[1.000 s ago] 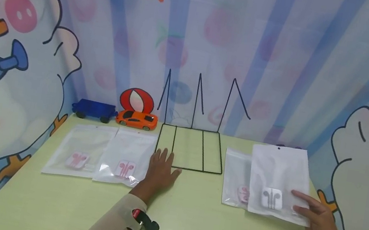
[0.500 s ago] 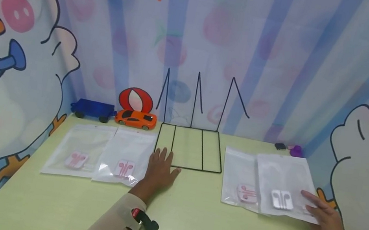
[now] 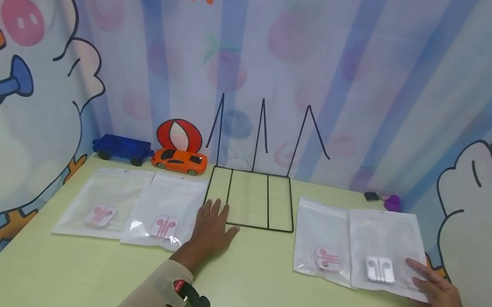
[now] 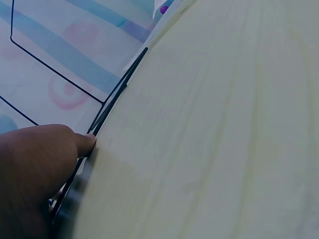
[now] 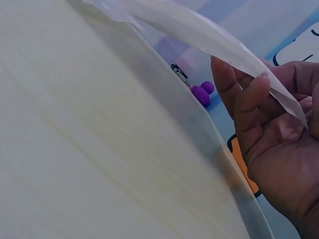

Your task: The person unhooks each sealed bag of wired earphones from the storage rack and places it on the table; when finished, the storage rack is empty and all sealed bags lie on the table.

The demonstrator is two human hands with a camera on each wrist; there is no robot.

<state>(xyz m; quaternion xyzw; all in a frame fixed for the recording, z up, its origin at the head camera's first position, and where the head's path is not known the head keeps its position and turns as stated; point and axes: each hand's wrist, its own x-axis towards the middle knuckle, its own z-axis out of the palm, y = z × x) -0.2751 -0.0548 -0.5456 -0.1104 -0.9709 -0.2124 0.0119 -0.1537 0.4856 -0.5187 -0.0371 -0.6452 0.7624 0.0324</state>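
Note:
My right hand [image 3: 443,305] pinches the lower right edge of a white zip bag [image 3: 386,238] holding white earphones in a clear case [image 3: 380,269]. In the right wrist view the bag [image 5: 199,37] passes between the fingers, its near side raised off the table. Its left edge slightly overlaps a second bag [image 3: 320,228] with pink earphones [image 3: 328,259]. My left hand [image 3: 211,228] rests with spread fingers on the front left corner of a black wire rack [image 3: 270,205], whose three bent prongs rise at the back. The left wrist view shows the thumb [image 4: 84,144] against the rack's wire.
Two more bags [image 3: 111,192] with pink earphones lie left of the rack. Behind them stand a blue toy wagon [image 3: 121,148], an orange toy car [image 3: 179,161] and a red-and-white round piece [image 3: 179,134]. A small black item [image 3: 371,196] and a purple object [image 3: 393,202] sit at the back right.
My right hand has moved right and lowered the bag with white earphones, uncovering more of the pink-earphone bag and the small things behind. The left hand has stayed on the rack.

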